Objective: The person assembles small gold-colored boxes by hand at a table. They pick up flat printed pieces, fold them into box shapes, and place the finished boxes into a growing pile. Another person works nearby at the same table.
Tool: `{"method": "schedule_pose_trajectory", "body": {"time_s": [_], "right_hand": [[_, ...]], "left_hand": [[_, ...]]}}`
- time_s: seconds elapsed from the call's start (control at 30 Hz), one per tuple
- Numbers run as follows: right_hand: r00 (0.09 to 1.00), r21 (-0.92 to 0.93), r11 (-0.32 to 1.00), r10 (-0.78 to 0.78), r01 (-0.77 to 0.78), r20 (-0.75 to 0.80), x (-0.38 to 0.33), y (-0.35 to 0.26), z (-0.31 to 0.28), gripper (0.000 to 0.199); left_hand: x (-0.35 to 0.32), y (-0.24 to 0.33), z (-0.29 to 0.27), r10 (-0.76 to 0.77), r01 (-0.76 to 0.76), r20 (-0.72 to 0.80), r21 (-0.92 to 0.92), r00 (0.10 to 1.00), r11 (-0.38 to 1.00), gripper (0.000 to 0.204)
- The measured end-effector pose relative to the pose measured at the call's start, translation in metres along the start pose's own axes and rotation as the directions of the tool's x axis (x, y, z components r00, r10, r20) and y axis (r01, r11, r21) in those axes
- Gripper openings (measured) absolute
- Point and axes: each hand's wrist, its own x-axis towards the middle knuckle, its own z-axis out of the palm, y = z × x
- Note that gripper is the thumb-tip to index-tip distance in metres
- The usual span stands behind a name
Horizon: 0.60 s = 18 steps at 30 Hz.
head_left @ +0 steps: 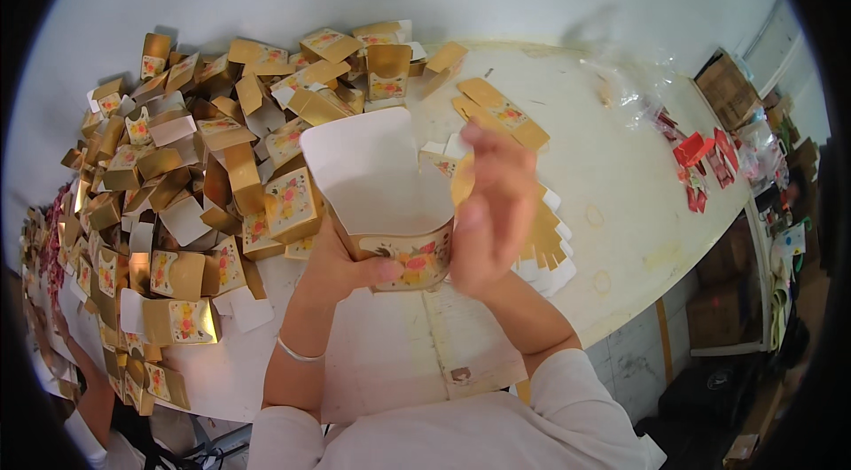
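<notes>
A small gold paper box point(412, 262) with a floral print is in front of me, its tall white-lined flap point(363, 155) standing up. My left hand point(332, 268) grips the box's left side, thumb across the printed front. At the box's right edge, my right hand point(496, 213) is raised with its fingers stretched upward and the thumb apart. Motion blurs it, and I cannot tell whether its palm touches the box. Partly hidden behind that hand lies a fanned stack of flat gold cartons point(545, 248) with white tabs.
A large heap of folded gold boxes point(230, 178) covers the table's left side. More flat cartons point(503, 113) lie farther back. Red packets point(696, 151) and clear plastic film point(629, 93) sit at the far right. Another person's arm point(89, 381) shows at lower left.
</notes>
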Motion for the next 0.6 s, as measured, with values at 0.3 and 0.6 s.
{"method": "schedule_pose_trajectory", "body": {"time_s": [0.3,0.6], "right_hand": [[0.389,0.455,0.146,0.772,-0.878,0.503,0.011,0.004,-0.006,0.037],[0.703,0.373,0.611,0.485,-0.698,0.520,0.004,0.021,-0.010,0.028]], "left_hand": [[0.009,-0.005,0.023,0.652,-0.557,-0.155,0.400,0.742,0.728,0.060],[0.004,0.020,0.011,0.303,-0.263,-0.121,0.265,0.945,0.928,0.053]]}}
